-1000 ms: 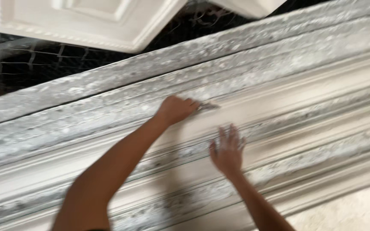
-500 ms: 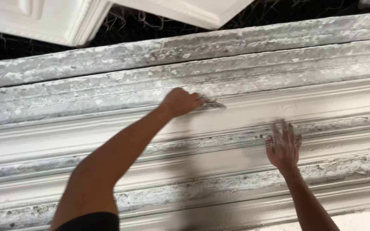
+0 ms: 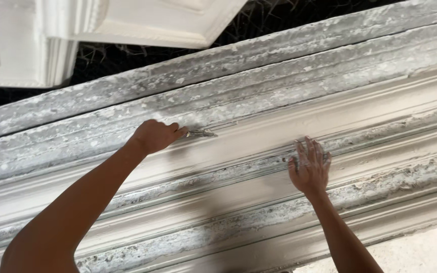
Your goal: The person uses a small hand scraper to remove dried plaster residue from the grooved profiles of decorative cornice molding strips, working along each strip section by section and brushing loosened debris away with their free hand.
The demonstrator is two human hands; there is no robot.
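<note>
A long moulded plaster cornice with ridges and grooves runs across the whole view, grey and crusted along its upper bands, smooth and pale in the middle. My left hand is closed around a small metal scraping tool whose tip rests on the smooth band. My right hand lies flat on the cornice lower down, fingers spread, holding nothing.
White moulded plaster panels lie at the top left beyond the cornice, over a dark mesh surface. A pale floor patch shows at the bottom right corner.
My left hand with the tool has slid leftwards along the smooth band. My right hand has shifted along the cornice, still flat. The view has moved, showing more of the white panels.
</note>
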